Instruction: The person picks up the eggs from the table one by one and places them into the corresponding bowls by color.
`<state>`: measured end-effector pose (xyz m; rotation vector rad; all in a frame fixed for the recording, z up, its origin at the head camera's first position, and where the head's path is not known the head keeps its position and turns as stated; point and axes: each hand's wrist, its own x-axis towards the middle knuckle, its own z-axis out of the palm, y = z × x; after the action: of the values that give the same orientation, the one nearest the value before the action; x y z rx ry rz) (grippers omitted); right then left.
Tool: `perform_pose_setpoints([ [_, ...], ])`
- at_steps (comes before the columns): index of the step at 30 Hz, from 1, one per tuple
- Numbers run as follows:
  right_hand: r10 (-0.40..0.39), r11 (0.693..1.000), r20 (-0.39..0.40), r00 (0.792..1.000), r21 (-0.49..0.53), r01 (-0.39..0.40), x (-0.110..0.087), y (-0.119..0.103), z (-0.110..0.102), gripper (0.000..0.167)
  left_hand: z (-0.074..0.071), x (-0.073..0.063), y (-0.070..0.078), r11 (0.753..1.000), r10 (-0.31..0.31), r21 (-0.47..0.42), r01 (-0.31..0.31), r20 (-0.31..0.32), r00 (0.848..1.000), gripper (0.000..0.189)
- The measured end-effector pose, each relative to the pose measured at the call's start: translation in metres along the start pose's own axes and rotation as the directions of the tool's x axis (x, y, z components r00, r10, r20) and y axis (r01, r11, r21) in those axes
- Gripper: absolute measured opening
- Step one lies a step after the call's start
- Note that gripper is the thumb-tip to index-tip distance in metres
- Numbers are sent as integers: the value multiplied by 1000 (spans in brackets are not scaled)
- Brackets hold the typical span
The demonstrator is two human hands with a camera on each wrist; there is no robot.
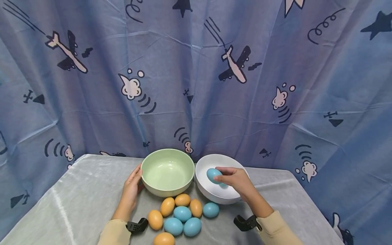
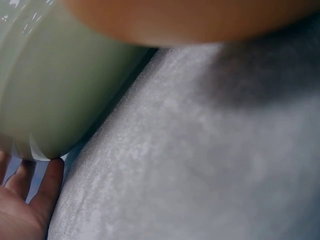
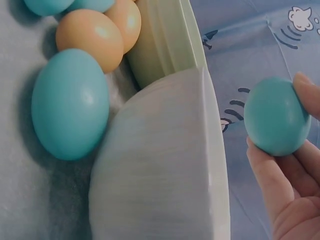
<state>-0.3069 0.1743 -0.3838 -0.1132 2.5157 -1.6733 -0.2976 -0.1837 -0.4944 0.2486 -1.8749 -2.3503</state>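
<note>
Blue printed curtain (image 1: 183, 112) behind a gray cloth-covered table (image 1: 85, 197). Noted one blue egg (image 1: 212, 176) pinched by the right hand (image 1: 235, 179), over the white bowl (image 1: 222, 159). Observed the left hand (image 1: 131, 187) unclenched, touching the outer side of the green bowl (image 1: 166, 193). Found orange eggs (image 1: 155, 219) and other blue eggs (image 1: 192, 227) before both bowls.

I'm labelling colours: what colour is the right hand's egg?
The held egg is turquoise blue, clearest in the right wrist view.

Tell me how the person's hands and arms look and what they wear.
The left hand and right hand are gloveless. Both sleeves are plain pale beige, and a small black device juts out beside each sleeve end.
</note>
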Motion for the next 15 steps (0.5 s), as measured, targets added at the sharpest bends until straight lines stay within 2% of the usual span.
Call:
perform_pose_setpoints([
  [15,-9,1000,-26,1000,7,9,15,15,3,49,1,-1,1,1000,9,8,-9,-2,1000,60],
])
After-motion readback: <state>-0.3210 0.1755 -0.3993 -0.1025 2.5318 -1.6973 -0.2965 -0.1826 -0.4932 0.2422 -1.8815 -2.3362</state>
